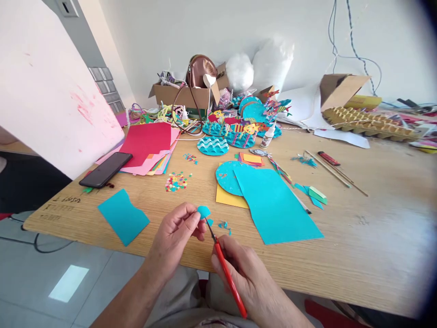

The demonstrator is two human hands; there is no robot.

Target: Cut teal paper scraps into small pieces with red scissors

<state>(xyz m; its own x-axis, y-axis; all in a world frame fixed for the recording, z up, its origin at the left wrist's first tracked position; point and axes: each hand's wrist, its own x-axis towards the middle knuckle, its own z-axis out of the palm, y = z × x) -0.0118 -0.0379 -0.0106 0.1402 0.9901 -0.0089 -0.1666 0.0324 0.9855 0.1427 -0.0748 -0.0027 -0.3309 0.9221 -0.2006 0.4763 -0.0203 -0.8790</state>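
Observation:
Between the thumb and fingertips of my left hand (177, 234) is a small piece of blue paper (204, 211). My right hand (244, 264) is wrapped round a pair of red-handled scissors (226, 271), whose blades reach up to the lower edge of that piece. Small blue paper snippets (224, 225) lie on the table just beyond the blades. To the right is a large blue sheet (280, 205) with a wavy edge, partly over a speckled blue disc (229, 178) and a yellow sheet (227, 198). Another cut blue sheet (123, 217) lies left of my hands.
A black phone (106, 170) rests beside a stack of coloured paper (146, 146). Paper dots (177, 181) lie mid-table. Behind stand decorated blue crafts (213, 146), a glue bottle (268, 135) and a cardboard box (184, 98). Wooden sticks (327, 168) and an egg tray (368, 123) are right.

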